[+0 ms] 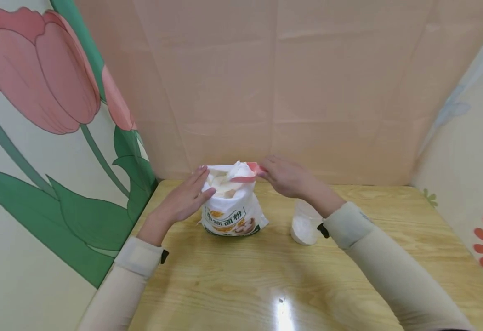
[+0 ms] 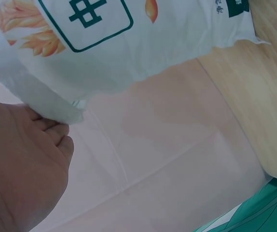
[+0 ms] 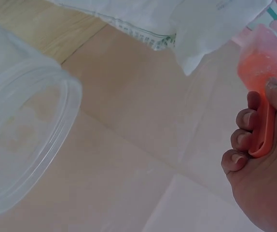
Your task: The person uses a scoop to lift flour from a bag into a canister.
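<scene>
A white bag of flour [image 1: 234, 214] stands upright with its top open and pale flour [image 1: 220, 187] inside. My left hand [image 1: 186, 196] grips the left side of the bag's rim; its fingertips are partly hidden behind the bag [image 2: 104, 63] in the left wrist view. Over the right part of the opening, my right hand [image 1: 286, 177] holds a pink-red scoop [image 1: 252, 177] heaped with white flour. The right wrist view shows the fingers curled round the handle of the scoop [image 3: 264, 121]. Right of the bag is a clear plastic tub [image 1: 305, 225] with white flour in it.
The wooden table [image 1: 224, 280] ends at a pinkish backdrop [image 1: 274, 92] close behind the bag. A tulip-painted wall [image 1: 51, 184] borders the left side, a flower-painted wall [image 1: 473, 161] the right. The tub stands below my right forearm.
</scene>
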Demonstrator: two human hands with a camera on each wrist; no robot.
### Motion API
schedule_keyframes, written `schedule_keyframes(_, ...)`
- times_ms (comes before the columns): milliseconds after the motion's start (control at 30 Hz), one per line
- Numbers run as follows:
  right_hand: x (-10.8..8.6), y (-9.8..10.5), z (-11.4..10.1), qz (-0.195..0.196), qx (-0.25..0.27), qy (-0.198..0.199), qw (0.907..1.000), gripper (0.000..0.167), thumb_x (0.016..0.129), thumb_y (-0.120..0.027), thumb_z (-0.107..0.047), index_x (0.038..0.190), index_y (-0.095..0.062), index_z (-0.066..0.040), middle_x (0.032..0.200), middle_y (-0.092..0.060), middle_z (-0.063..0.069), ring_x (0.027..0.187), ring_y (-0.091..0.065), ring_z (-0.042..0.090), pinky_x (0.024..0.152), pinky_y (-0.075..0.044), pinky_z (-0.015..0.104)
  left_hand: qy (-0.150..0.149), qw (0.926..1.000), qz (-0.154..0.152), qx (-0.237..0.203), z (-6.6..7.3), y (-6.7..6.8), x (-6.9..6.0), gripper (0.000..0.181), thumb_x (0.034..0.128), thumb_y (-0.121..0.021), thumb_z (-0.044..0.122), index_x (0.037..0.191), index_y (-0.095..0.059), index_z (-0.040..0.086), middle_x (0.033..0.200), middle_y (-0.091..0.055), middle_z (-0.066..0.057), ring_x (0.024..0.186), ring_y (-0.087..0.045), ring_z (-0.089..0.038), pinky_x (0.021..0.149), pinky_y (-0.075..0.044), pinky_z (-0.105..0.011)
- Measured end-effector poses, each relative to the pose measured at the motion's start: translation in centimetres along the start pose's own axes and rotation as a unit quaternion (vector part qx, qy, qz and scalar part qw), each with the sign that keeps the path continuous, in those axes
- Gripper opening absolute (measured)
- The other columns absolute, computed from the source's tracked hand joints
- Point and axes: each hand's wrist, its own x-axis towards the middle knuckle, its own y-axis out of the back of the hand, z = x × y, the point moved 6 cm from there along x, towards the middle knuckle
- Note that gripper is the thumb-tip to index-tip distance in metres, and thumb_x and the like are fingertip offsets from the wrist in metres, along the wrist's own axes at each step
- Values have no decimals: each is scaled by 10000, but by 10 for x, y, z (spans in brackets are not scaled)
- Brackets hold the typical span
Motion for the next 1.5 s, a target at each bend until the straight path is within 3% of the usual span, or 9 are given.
schedule_keyframes(233, -16, 7, 11, 191, -8, -38, 9998, 197, 1076, -504, -262, 949, -530, -114, 853, -499, 36, 857, -483, 236, 749, -414, 372, -81, 9999, 67, -2, -1, 1, 0, 824, 1040, -189, 661, 1634, -113, 96, 1709, 3, -12, 1569, 27, -177, 1266, -117, -435)
schedule_keyframes(600, -47, 20, 27, 345, -46, -144, 9993, 193, 1068, -520, -215, 897, -513, -126, 796, -469, 20, 771, -447, 208, 687, -377, 336, -121, 9998, 100, -81, 1, -1, 2, 833, 1035, -187, 673, 1633, -115, 97, 1708, -5, -13, 1569, 24, -172, 1267, -117, -439)
schedule_keyframes(933, -77, 30, 43, 440, -98, -217, 9987, 159, 1057, -540, -172, 909, -516, -118, 814, -462, 13, 789, -437, 202, 715, -368, 341, -96, 9999, 105, -71, 1, -1, 4, 833, 1036, -183, 671, 1633, -115, 94, 1708, -3, -14, 1569, 26, -171, 1267, -114, -436)
schedule_keyframes(1500, -123, 28, 72, 615, -230, -457, 9968, 106, 1043, -570, -179, 945, -557, -141, 840, -506, -18, 789, -459, 164, 692, -400, 326, -26, 10000, 52, -66, 0, -3, 4, 832, 1035, -177, 674, 1633, -94, 102, 1707, 13, -2, 1566, 44, -157, 1270, -100, -420)
